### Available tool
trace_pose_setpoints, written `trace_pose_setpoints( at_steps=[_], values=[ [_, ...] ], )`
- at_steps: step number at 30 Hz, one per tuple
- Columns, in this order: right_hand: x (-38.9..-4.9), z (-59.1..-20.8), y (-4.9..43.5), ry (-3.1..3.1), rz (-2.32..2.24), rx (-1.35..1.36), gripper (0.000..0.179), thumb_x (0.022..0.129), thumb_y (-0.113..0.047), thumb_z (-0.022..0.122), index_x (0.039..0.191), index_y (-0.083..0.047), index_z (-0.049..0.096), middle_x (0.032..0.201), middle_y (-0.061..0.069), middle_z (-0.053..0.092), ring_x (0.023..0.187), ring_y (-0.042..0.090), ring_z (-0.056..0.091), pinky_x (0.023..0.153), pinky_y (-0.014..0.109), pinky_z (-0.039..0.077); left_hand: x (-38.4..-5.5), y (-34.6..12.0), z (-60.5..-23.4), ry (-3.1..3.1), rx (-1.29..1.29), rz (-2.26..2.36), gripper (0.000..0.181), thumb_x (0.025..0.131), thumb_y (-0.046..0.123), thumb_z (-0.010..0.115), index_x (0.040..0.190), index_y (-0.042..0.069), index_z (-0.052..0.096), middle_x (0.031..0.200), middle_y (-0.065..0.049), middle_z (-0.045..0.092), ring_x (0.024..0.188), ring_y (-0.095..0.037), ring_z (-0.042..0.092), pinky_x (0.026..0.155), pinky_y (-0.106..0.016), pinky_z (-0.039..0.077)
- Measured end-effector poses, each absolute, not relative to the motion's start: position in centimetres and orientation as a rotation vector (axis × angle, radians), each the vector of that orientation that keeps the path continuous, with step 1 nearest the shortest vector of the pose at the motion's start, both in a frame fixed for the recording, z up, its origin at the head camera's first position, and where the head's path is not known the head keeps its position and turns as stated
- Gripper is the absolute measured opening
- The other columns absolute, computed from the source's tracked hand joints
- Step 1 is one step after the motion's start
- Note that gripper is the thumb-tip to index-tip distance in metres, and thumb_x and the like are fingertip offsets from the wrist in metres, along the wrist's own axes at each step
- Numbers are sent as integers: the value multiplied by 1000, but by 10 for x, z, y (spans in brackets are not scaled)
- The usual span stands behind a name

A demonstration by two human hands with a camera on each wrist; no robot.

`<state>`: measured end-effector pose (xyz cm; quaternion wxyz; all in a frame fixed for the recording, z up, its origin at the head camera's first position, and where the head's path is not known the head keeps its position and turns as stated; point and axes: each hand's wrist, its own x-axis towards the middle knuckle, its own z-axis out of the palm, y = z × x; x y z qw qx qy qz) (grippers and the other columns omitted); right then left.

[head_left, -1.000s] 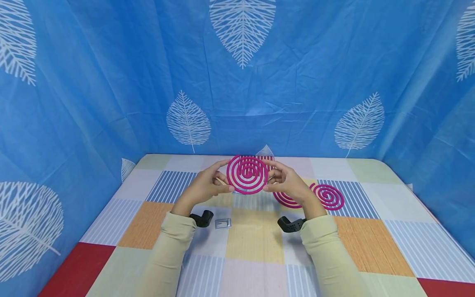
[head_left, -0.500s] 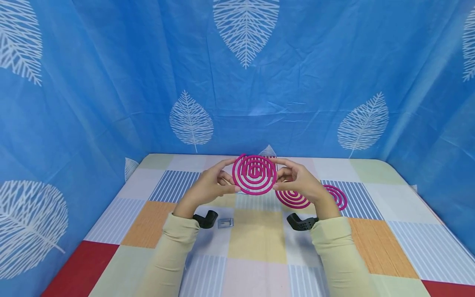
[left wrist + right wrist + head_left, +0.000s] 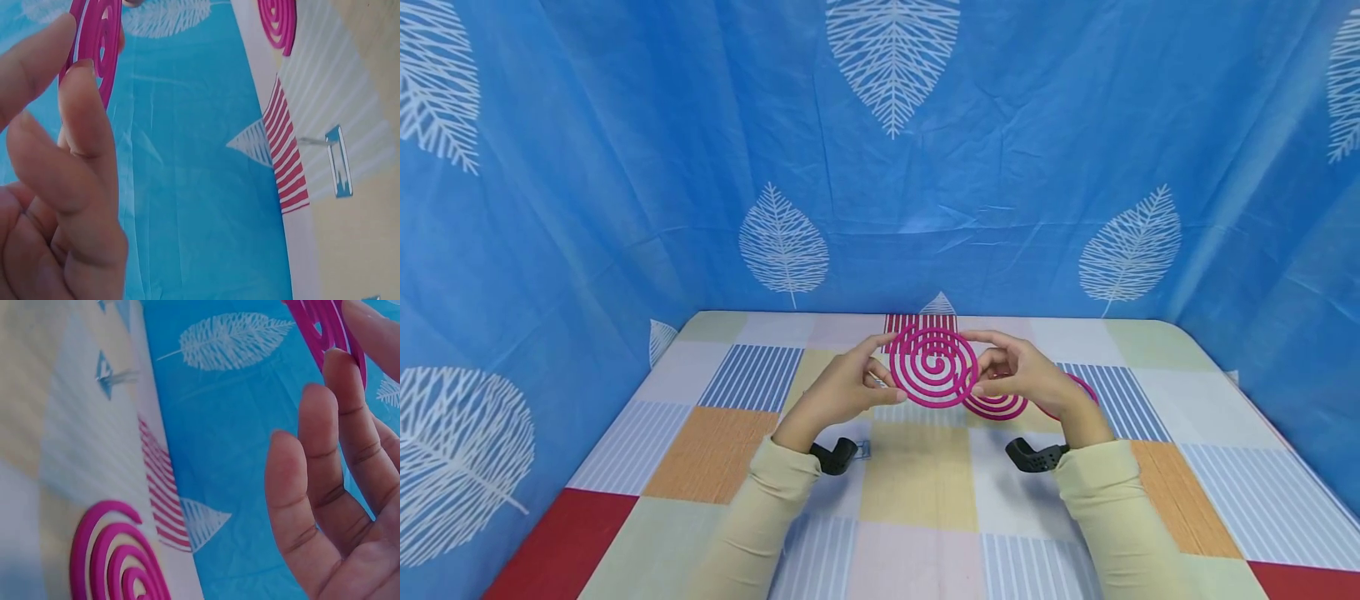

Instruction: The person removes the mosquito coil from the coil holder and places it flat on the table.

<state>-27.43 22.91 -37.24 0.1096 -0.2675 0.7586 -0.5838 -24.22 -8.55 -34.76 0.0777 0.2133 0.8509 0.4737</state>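
Note:
Between both hands a magenta mosquito coil (image 3: 936,365) is held up above the table, its flat spiral facing the head camera. My left hand (image 3: 850,387) pinches its left edge with thumb and fingers. On the opposite edge, my right hand (image 3: 1028,377) grips it the same way. Both wrist views show the held coil (image 3: 100,44) nearly edge-on. Behind the right hand, a second coil (image 3: 996,408) lies on the table. A third coil (image 3: 1088,388) beside it is mostly hidden by the right hand and wrist.
A small metal coil stand (image 3: 863,450) lies near the left wrist, partly covered by the wrist camera. Another metal stand (image 3: 339,162) shows farther back in the left wrist view. The patchwork tablecloth (image 3: 917,475) ends at a blue leaf-print curtain (image 3: 1000,208).
Both hands have shifted right with the mosquito coil, and lately slightly down. The right hand now covers more of the third coil, and the left wrist camera overlaps the near stand.

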Motion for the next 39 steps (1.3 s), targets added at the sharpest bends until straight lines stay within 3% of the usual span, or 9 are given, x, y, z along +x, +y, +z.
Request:
trace_pose_setpoints(
  at_steps=[8,22,27,30,32,34,36,39],
  values=[
    [-274,-384,239,2174,-1721,-867,75,92,9,76,157,15,38,93,0,74,86,16,68,83,28,59,-241,-75,-355,2542,647,1391,87,95,12,85,168,11,37,97,-1,74,79,-16,69,77,-33,55],
    [-268,-395,257,2126,-1724,-884,73,94,8,77,155,16,37,95,2,75,91,16,72,86,30,61,-235,-58,-363,2511,651,1411,85,94,10,85,166,7,40,94,-1,74,84,-38,74,65,-29,54],
    [-268,-399,265,2122,-1719,-893,72,94,8,77,154,16,38,97,2,77,93,15,73,88,29,60,-233,-51,-367,2520,617,1399,85,94,11,86,165,8,41,93,0,73,78,-23,73,65,-28,55],
    [-267,-402,270,2129,-1703,-889,71,95,8,76,154,17,38,98,0,77,94,16,73,88,29,60,-233,-48,-371,2521,610,1388,84,93,11,86,165,9,42,92,1,72,78,-24,73,66,-30,55],
    [-266,-403,272,2139,-1690,-878,70,95,8,76,154,18,38,99,0,77,95,16,73,88,29,60,-232,-46,-373,2519,613,1381,84,93,11,86,164,10,43,91,1,73,80,-29,74,70,-37,58],
    [-265,-405,276,2154,-1677,-865,69,96,7,76,153,18,39,100,0,77,95,16,73,88,29,60,-232,-44,-375,2517,620,1372,83,92,11,87,164,10,44,90,2,73,82,-31,75,91,-45,58],
    [-264,-406,279,2174,-1667,-849,67,96,6,77,152,18,42,101,1,78,96,16,73,88,28,60,-231,-42,-377,2511,625,1365,83,92,10,87,163,10,44,90,2,73,80,-29,75,95,-52,57],
    [-263,-408,284,2196,-1660,-839,62,97,4,77,150,16,47,104,1,80,98,16,74,90,27,59,-230,-39,-379,2504,630,1346,84,91,8,87,163,9,44,89,3,72,76,-25,73,94,-46,56]
  ],
)
